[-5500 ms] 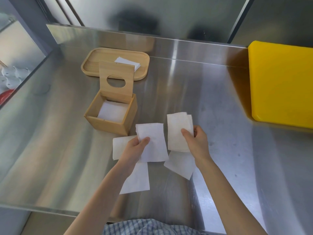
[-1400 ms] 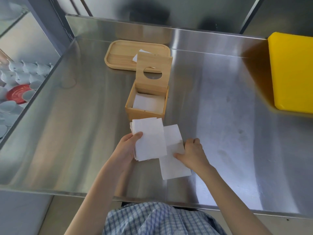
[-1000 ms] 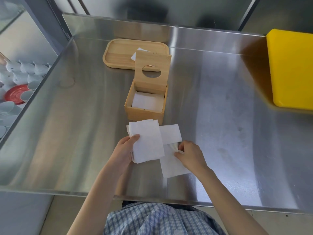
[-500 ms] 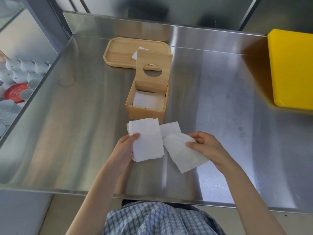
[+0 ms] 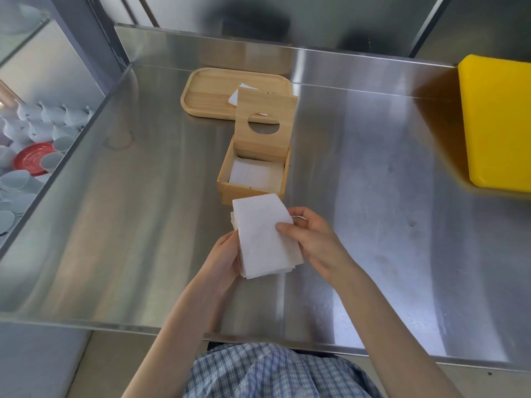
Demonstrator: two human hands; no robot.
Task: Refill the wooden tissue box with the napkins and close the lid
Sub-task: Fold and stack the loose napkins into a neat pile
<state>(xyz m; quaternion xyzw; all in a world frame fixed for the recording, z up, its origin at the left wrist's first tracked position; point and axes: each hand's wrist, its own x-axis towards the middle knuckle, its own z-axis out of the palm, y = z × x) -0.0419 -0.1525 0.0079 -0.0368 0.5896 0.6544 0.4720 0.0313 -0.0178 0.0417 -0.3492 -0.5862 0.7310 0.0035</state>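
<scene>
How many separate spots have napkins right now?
3: the stack held between the left hand and right hand, some inside the open wooden box, one on the tray, partly hidden behind the lid.

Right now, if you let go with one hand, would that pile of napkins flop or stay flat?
Probably flop: the napkin stack looks thin and soft, its edges fanned unevenly. It seems light, pinched between the left hand and right hand. Loose sheets might slide apart.
</scene>
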